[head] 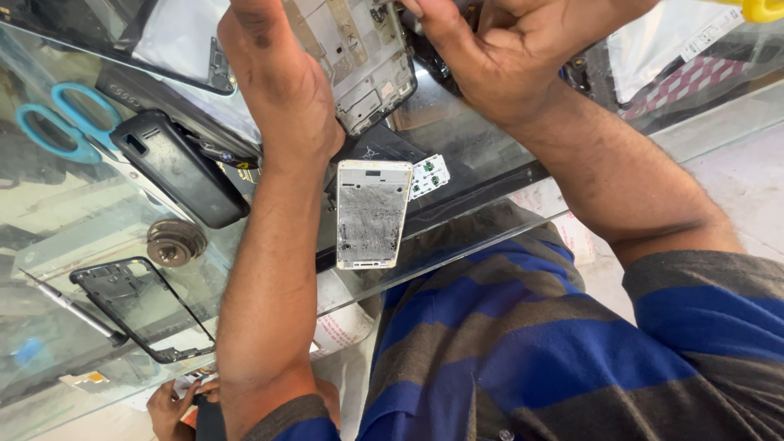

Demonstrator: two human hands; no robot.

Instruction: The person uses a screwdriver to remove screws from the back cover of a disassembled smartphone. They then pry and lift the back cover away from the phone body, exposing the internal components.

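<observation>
Glass countertop (490, 171) carries a phone taken well apart, and both hands work above it on the opened phone chassis (359, 57), a pale metal frame with its inner slots and cut-outs bare. The left hand (278, 90) wraps around the chassis's left edge, fingers curled behind it; the right hand (498, 57) closes over its upper right corner, thumb and fingers pressed to the edge, though the top of the frame cuts off what the fingertips pinch. The stripping looks largely done: a silvery back plate (373, 214) lies flat just below the hands, a small white circuit board (429, 175) rests just beside it, and a black plastic bezel (140, 309) sits apart near the counter's left end. A dark handset (175, 167), blue-handled scissors (69, 122), a round metal weight (174, 241) and a thin screwdriver (73, 309) lie around. Nothing is fitted back onto the chassis yet, so reassembly, if meant, appears wholly left
</observation>
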